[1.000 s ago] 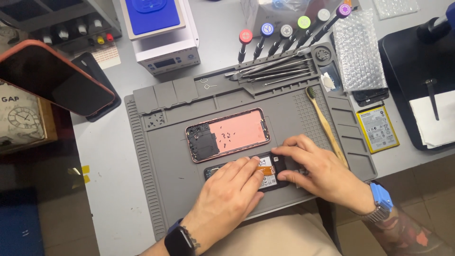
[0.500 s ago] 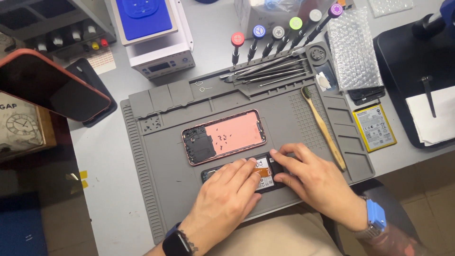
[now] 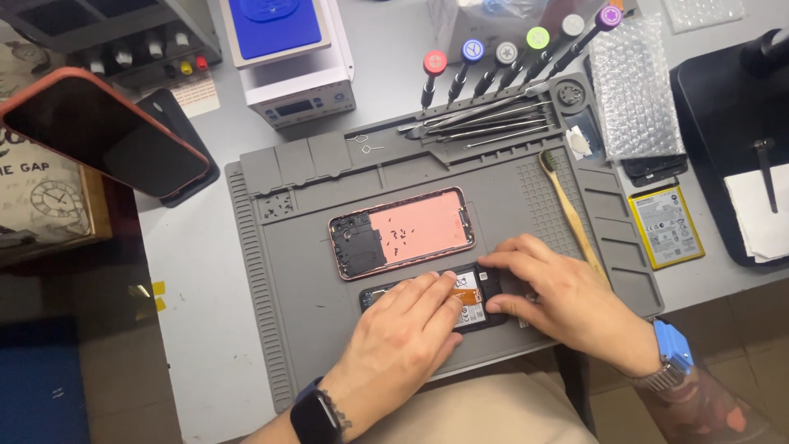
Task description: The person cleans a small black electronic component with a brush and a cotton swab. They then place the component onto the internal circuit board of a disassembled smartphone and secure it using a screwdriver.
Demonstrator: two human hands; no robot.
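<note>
An opened black phone (image 3: 472, 306) with a battery and an orange flex strip inside lies at the front of the grey work mat (image 3: 312, 296). My left hand (image 3: 403, 341) presses its fingers flat on the phone's middle. My right hand (image 3: 559, 296) holds the phone's right end between thumb and fingers. Just behind lies a pink phone back frame (image 3: 403, 232) with several tiny screws on it.
Several screwdrivers (image 3: 501, 62) and metal tweezers (image 3: 485, 123) lie at the mat's back edge. A wooden brush (image 3: 571, 210), a loose battery (image 3: 666, 226), bubble wrap (image 3: 633, 86), a blue-topped heating device (image 3: 288, 53) and a propped red-cased phone (image 3: 103, 131) surround the mat.
Both hands stay on the black phone with only small finger shifts. The camera view has drifted slightly.
</note>
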